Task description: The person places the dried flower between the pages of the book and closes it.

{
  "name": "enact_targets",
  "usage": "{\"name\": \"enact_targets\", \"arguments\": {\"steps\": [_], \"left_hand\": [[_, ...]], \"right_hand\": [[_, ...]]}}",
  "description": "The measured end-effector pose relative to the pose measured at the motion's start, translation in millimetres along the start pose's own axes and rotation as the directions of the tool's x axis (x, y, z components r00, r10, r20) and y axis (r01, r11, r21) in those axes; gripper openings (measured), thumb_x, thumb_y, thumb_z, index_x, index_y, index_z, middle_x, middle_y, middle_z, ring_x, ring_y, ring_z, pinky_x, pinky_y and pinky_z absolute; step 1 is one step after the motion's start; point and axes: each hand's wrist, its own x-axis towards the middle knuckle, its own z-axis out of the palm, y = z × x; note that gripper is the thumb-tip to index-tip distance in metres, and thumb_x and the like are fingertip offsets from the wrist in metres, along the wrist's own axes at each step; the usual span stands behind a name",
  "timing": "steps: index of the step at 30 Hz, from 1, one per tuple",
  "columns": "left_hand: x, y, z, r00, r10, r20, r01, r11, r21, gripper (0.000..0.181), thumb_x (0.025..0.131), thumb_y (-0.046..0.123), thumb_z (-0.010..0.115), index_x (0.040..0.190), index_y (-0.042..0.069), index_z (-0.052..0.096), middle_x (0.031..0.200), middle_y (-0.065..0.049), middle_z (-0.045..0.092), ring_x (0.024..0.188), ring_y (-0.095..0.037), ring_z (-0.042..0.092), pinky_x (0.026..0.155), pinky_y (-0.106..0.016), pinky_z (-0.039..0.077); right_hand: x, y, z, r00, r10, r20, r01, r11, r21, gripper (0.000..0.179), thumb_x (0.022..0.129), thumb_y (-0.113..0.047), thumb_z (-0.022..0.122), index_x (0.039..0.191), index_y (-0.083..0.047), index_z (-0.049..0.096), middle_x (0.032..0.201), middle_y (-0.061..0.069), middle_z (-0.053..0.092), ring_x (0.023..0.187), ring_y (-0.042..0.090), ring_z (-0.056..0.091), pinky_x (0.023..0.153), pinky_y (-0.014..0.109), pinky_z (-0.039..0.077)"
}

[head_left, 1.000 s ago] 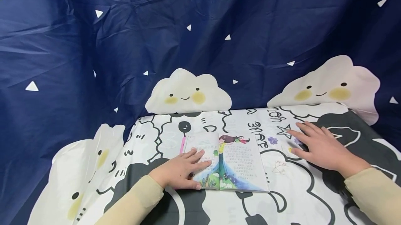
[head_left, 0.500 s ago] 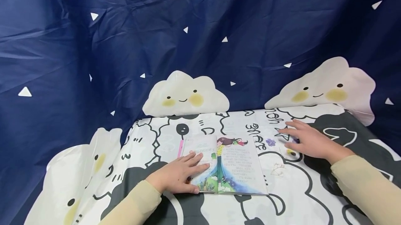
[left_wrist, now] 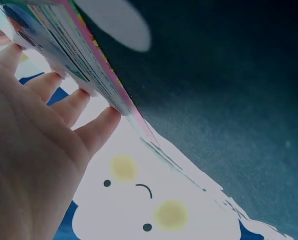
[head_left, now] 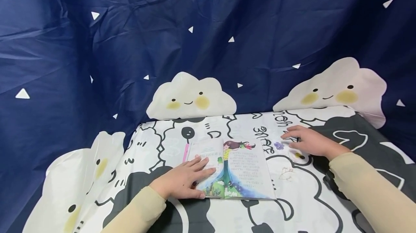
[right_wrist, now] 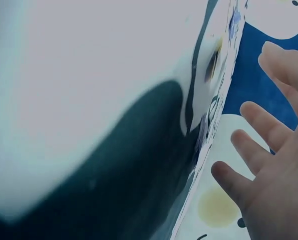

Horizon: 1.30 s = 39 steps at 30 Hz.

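An open picture book [head_left: 248,170] lies on the black-and-white printed cloth [head_left: 240,218], its pages showing small text and a painted green and blue scene. My left hand [head_left: 182,180] rests spread on the left page, thumb near the bottom edge. In the left wrist view, the fingertips meet the book's page [left_wrist: 44,45], seen edge-on. My right hand [head_left: 310,141] is over the cloth to the right of the book, fingers loosely bent, holding nothing. Near its fingertips lie a small purple flower shape [head_left: 278,145] and a small yellow-and-dark piece [head_left: 299,155].
A thin reddish branch-like piece [head_left: 286,174] lies right of the book. A pink strip [head_left: 185,152] shows beside the book's left edge. Behind the table hangs a dark blue curtain [head_left: 195,56] with white triangles and smiling clouds.
My right hand has moved left toward the small flower pieces, its fingers bending a little more. The left hand stays on the page; the whole head view has shifted slightly.
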Motion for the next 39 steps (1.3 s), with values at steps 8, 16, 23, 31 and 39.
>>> {"name": "enact_targets", "arguments": {"steps": [8, 16, 23, 31, 39], "left_hand": [[-1.1, -4.7, -0.2, 1.000, -0.015, 0.020, 0.015, 1.000, -0.023, 0.081, 0.093, 0.070, 0.054, 0.161, 0.038, 0.025, 0.167, -0.008, 0.022, 0.152, -0.038, 0.017, 0.117, -0.057, 0.024], [-2.1, -5.5, 2.1, 1.000, -0.013, 0.016, 0.013, 0.999, -0.030, 0.082, 0.093, 0.070, 0.054, 0.162, 0.037, 0.025, 0.166, -0.009, 0.023, 0.151, -0.039, 0.018, 0.117, -0.058, 0.024], [-0.9, -4.4, 0.7, 1.000, -0.017, 0.014, 0.017, 1.000, -0.024, 0.083, 0.092, 0.070, 0.055, 0.162, 0.038, 0.024, 0.167, -0.008, 0.022, 0.152, -0.038, 0.016, 0.117, -0.058, 0.024], [3.7, -4.7, 0.4, 1.000, -0.017, 0.016, 0.017, 1.000, 0.005, 0.084, 0.091, 0.072, 0.054, 0.162, 0.041, 0.021, 0.167, -0.006, 0.021, 0.153, -0.036, 0.015, 0.117, -0.058, 0.024], [1.8, -3.8, 3.4, 1.000, -0.021, 0.018, 0.021, 1.000, -0.006, 0.083, 0.092, 0.071, 0.055, 0.162, 0.040, 0.021, 0.167, -0.006, 0.021, 0.153, -0.035, 0.015, 0.116, -0.058, 0.025]], "right_hand": [[19.6, -3.1, 2.1, 0.998, 0.022, 0.052, -0.024, 0.999, 0.042, 0.026, 0.096, -0.012, 0.066, 0.120, -0.016, 0.075, 0.142, 0.025, 0.051, 0.132, 0.049, 0.045, 0.103, 0.065, 0.037], [35.3, -0.3, 5.6, 0.995, 0.009, 0.096, -0.018, 0.996, 0.089, 0.024, 0.093, -0.005, 0.065, 0.112, -0.014, 0.078, 0.139, 0.029, 0.052, 0.130, 0.051, 0.044, 0.104, 0.067, 0.034], [40.5, 5.0, 6.6, 0.994, 0.043, 0.105, -0.055, 0.993, 0.107, 0.025, 0.094, -0.007, 0.066, 0.114, -0.017, 0.078, 0.142, 0.028, 0.050, 0.133, 0.050, 0.042, 0.105, 0.067, 0.033], [40.4, 7.1, 5.7, 0.991, 0.036, 0.126, -0.053, 0.989, 0.136, 0.026, 0.093, -0.005, 0.065, 0.113, -0.016, 0.078, 0.144, 0.032, 0.046, 0.136, 0.053, 0.036, 0.106, 0.069, 0.030], [41.8, 6.1, 9.3, 0.989, 0.026, 0.147, -0.048, 0.988, 0.144, 0.029, 0.092, -0.002, 0.063, 0.113, -0.015, 0.079, 0.143, 0.035, 0.043, 0.134, 0.056, 0.035, 0.106, 0.070, 0.029]]}}
